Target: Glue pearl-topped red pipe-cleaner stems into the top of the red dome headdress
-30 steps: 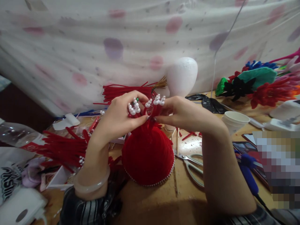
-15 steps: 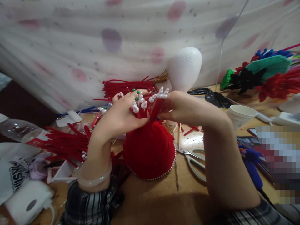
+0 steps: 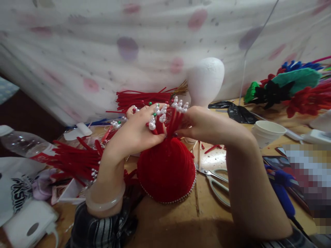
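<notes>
A red fuzzy dome (image 3: 167,172) edged with a string of small beads stands on the table. Red pipe-cleaner stems (image 3: 173,124) rise from its top, tipped with white pearl clusters (image 3: 179,104) and some green and red beads. My left hand (image 3: 141,127) wraps round the stems from the left, thumb pressed at their base; pearls stick up between its fingers. From the right, my right hand (image 3: 198,120) pinches the same stems near the dome's top. Its fingertips are partly hidden behind the stems.
Scissors (image 3: 216,186) lie right of the dome, near a blue glue gun (image 3: 280,193) and a white cup (image 3: 269,132). Behind stand a white foam head (image 3: 206,81) and a bundle of red pipe cleaners (image 3: 142,100). More red stems (image 3: 74,156) and a plastic bottle (image 3: 23,143) are at left.
The whole view has shifted slightly, with everything appearing a little lower. Both hands keep their hold on the stems; the pearl-tipped ones at the right look a little more spread.
</notes>
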Demonstrator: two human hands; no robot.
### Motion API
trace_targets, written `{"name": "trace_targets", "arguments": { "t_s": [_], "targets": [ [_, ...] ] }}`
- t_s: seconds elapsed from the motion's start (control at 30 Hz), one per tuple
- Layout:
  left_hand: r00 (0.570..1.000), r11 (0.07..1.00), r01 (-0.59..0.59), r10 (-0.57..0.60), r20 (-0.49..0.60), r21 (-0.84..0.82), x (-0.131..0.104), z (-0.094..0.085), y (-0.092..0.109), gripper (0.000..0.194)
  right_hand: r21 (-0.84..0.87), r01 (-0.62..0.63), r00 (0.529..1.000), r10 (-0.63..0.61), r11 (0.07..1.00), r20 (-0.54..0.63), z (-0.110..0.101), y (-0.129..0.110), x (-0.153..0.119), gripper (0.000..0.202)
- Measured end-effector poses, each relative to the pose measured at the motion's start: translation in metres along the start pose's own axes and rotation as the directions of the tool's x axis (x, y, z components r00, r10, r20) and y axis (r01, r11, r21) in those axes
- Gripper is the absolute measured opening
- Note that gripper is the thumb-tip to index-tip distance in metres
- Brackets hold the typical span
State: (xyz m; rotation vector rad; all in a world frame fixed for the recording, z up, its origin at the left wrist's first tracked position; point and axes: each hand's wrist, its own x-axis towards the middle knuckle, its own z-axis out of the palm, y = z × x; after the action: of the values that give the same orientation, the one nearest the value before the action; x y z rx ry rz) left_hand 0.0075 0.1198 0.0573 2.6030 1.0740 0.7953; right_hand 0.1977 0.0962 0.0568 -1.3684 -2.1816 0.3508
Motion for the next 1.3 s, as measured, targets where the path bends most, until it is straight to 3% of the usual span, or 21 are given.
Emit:
{"name": "trace_targets", "arguments": {
  "t_s": [0.07,0.17,0.5,0.7,0.9,1.1,1.3],
  "targets": [
    [1.0,1.0,-0.017,0.018,-0.004,0.011,0.0,0.0,0.0,0.051,-0.106,0.026,0.995,-0.015,0.994,0.1,-0.002,-0.001,0.001,0.012],
    [0.999,0.998,-0.037,0.037,-0.007,0.045,0.0,0.002,-0.001,0.05,-0.147,0.059,0.993,-0.043,0.987,0.108,-0.003,-0.002,0.002,0.011],
    [0.998,0.998,-0.044,0.046,-0.03,0.054,-0.003,-0.005,-0.004,0.049,0.125,0.037,0.994,-0.049,0.991,0.097,-0.005,0.003,-0.004,0.009],
    [0.998,0.999,-0.027,0.029,-0.059,0.036,-0.001,-0.011,-0.002,0.005,0.192,0.046,0.996,-0.059,0.98,0.061,-0.005,0.008,-0.005,0.012],
    [0.997,1.0,0.001,-0.003,-0.074,-0.028,-0.004,-0.013,-0.005,0.031,0.189,0.044,0.996,-0.057,0.981,0.063,-0.007,0.005,-0.008,0.015],
    [0.964,0.991,-0.053,0.02,-0.266,-0.119,-0.008,-0.016,-0.001,0.031,0.223,0.009,0.999,-0.02,0.975,0.045,-0.007,0.005,-0.009,0.018],
    [0.876,0.965,-0.225,0.139,-0.462,-0.136,-0.012,-0.022,-0.001,0.011,0.169,0.026,0.998,-0.034,0.985,0.046,-0.006,0.006,-0.008,0.022]
  ]
}}
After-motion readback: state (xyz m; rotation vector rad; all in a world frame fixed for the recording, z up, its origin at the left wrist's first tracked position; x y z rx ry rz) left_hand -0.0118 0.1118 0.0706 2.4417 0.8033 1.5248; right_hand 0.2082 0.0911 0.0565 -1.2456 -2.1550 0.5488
